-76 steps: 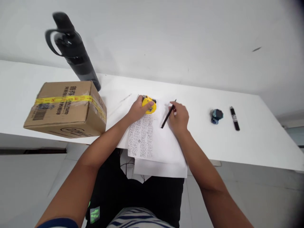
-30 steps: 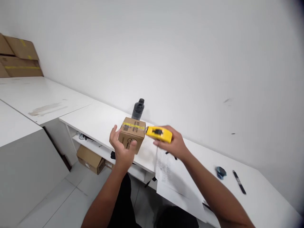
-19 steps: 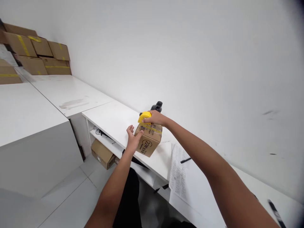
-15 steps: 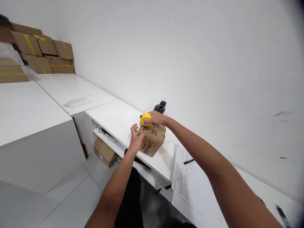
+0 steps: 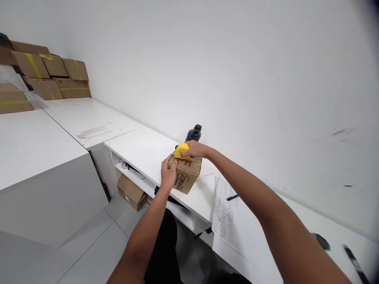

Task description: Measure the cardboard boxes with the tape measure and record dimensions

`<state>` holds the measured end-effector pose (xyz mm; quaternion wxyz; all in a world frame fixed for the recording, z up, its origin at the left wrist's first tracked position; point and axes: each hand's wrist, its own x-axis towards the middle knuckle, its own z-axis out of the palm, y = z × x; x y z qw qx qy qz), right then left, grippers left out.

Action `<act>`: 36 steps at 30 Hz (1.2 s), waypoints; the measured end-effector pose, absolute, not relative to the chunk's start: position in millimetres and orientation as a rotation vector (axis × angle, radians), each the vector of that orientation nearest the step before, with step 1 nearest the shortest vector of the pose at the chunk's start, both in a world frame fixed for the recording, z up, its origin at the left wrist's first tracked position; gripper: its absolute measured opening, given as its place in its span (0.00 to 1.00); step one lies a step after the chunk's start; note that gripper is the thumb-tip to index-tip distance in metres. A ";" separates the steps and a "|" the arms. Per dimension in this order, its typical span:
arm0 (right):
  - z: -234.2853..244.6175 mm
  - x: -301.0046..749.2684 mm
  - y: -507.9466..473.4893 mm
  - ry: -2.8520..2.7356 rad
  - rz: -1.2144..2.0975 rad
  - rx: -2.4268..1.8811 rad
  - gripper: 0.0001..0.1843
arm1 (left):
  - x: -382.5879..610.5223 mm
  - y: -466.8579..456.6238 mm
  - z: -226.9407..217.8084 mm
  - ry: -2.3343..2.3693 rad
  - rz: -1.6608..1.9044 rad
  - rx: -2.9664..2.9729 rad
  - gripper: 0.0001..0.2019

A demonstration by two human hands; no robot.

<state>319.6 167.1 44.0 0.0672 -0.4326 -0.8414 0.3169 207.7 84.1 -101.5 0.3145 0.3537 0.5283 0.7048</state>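
A small cardboard box [image 5: 186,178] with yellow tape stands on the white desk [image 5: 142,148]. My right hand [image 5: 194,149] is closed on a yellow tape measure [image 5: 180,150] and holds it on top of the box at its left edge. My left hand [image 5: 167,172] is at the box's near left corner, its fingers pinched at the top edge by the tape measure. What they pinch is too small to make out.
A black bottle [image 5: 193,133] stands behind the box by the wall. Printed paper sheets [image 5: 223,213] and a black pen [image 5: 232,197] lie to its right, a dark small object [image 5: 321,240] and a marker [image 5: 353,261] farther right. Cardboard boxes [image 5: 50,73] are stacked far left; another [image 5: 130,193] sits under the desk.
My right hand left the pen, took the tape measure from my left hand and set it on the box. My left hand closed onto the box's corner. My view swung left.
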 end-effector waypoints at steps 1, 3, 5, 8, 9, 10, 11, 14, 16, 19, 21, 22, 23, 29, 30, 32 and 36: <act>43.9 324.2 166.2 -2.527 0.973 -1.313 0.19 | 208.1 84.5 -100.7 1.407 1.866 0.934 0.21; 43.2 335.1 165.6 -2.513 1.011 -1.318 0.19 | 208.3 85.9 -100.5 1.421 1.882 0.934 0.21; 42.3 348.5 165.9 -2.505 1.029 -1.295 0.20 | 207.8 87.9 -102.1 1.412 1.897 0.935 0.21; 41.2 372.2 164.7 -2.502 1.002 -1.284 0.19 | 206.4 91.7 -106.3 1.385 1.918 0.948 0.21; 41.0 380.4 163.5 -2.499 0.995 -1.294 0.19 | 205.9 92.9 -107.5 1.383 1.924 0.951 0.21; 40.8 388.5 161.9 -2.491 0.997 -1.304 0.18 | 205.5 94.1 -108.5 1.384 1.930 0.951 0.21; 40.5 396.1 160.0 -2.481 1.007 -1.309 0.17 | 205.2 95.3 -109.2 1.389 1.935 0.947 0.21; 38.4 415.5 154.1 -2.434 1.033 -1.309 0.18 | 205.1 98.5 -109.3 1.406 1.943 0.927 0.21; 35.9 424.6 151.5 -2.407 1.047 -1.289 0.18 | 205.1 99.9 -108.7 1.412 1.945 0.920 0.20; 30.8 434.0 150.9 -2.376 1.094 -1.222 0.17 | 204.4 100.7 -107.8 1.412 1.942 0.920 0.20; 26.8 439.0 152.1 -2.371 1.088 -1.198 0.17 | 203.5 100.4 -107.5 1.408 1.929 0.925 0.21; 24.6 441.3 152.8 -2.375 1.063 -1.201 0.17 | 203.0 100.1 -107.4 1.407 1.922 0.928 0.21; 22.4 443.6 153.4 -2.380 1.032 -1.210 0.16 | 202.6 99.9 -107.3 1.408 1.916 0.934 0.22; 13.4 451.1 151.1 -2.334 1.002 -1.205 0.16 | 201.6 99.7 -107.2 1.422 1.881 0.994 0.24; 13.2 451.3 150.1 -2.325 1.003 -1.206 0.15 | 201.6 99.7 -107.1 1.423 1.872 0.998 0.24; 13.7 451.3 148.3 -2.316 1.002 -1.213 0.15 | 202.0 99.5 -106.6 1.428 1.861 0.999 0.25; 15.3 451.0 146.5 -2.313 1.012 -1.212 0.16 | 203.5 97.7 -104.0 1.427 1.860 1.004 0.25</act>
